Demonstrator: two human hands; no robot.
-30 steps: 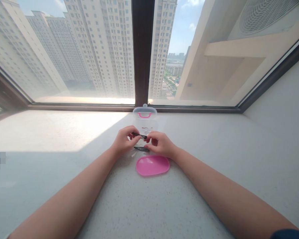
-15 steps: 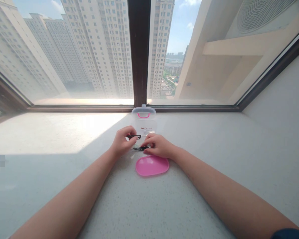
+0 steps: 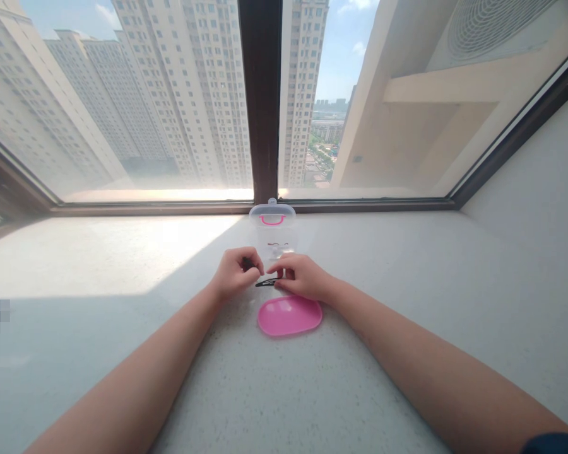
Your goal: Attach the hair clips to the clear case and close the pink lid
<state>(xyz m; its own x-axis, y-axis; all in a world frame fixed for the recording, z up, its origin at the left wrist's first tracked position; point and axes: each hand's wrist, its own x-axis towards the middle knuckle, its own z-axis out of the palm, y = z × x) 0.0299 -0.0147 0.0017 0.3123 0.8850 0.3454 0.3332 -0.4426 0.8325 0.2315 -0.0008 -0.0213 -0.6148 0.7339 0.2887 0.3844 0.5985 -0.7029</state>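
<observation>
My left hand (image 3: 238, 271) is closed around a black hair clip (image 3: 247, 263), which shows only as a dark patch behind the curled fingers. My right hand (image 3: 300, 276) pinches another black hair clip (image 3: 266, 282) by its right end, and its narrow tip points left. The two hands almost meet at the fingertips. Just below my right hand lies a shallow pink tray (image 3: 288, 317). Behind both hands stands a clear plastic box (image 3: 272, 234) with a pink handle and a small printed face; its lower part is partly hidden by my fingers.
The speckled white windowsill (image 3: 284, 391) carries everything. A dark window frame (image 3: 265, 126) rises behind the box, and a white wall (image 3: 534, 189) closes off the right side. Sunlight falls on the sill's left part.
The left fingers have curled in, so the clip that stuck out to the right is now mostly hidden in my left hand. The right hand still holds its clip nearly in place.
</observation>
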